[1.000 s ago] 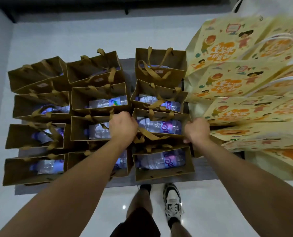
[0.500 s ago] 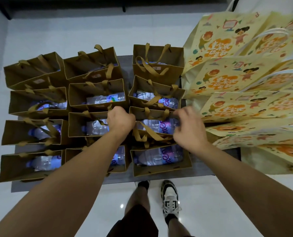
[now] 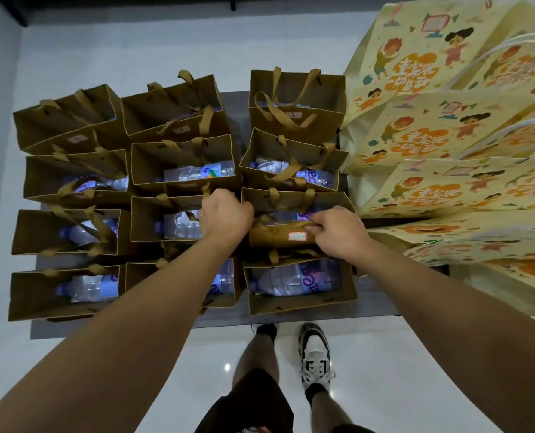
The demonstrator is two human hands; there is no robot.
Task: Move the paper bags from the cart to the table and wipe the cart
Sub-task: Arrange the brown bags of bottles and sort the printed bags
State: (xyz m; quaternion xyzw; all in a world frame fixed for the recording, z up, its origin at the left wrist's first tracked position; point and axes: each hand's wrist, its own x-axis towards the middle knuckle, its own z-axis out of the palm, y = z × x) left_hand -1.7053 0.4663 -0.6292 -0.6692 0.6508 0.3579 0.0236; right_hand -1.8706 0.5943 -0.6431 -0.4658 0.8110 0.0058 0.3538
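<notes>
Below, brown paper bags (image 3: 178,165) crowd a grey cart (image 3: 375,303) on white floor (image 3: 400,379).

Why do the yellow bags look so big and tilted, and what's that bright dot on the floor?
Head view: the wide-angle lens stretches things at the edges, so the yellow bags fan out and lean; the dot is a light glinting off the shiny floor; the brown bags sit dim, and their bottles glow bluish.
</notes>
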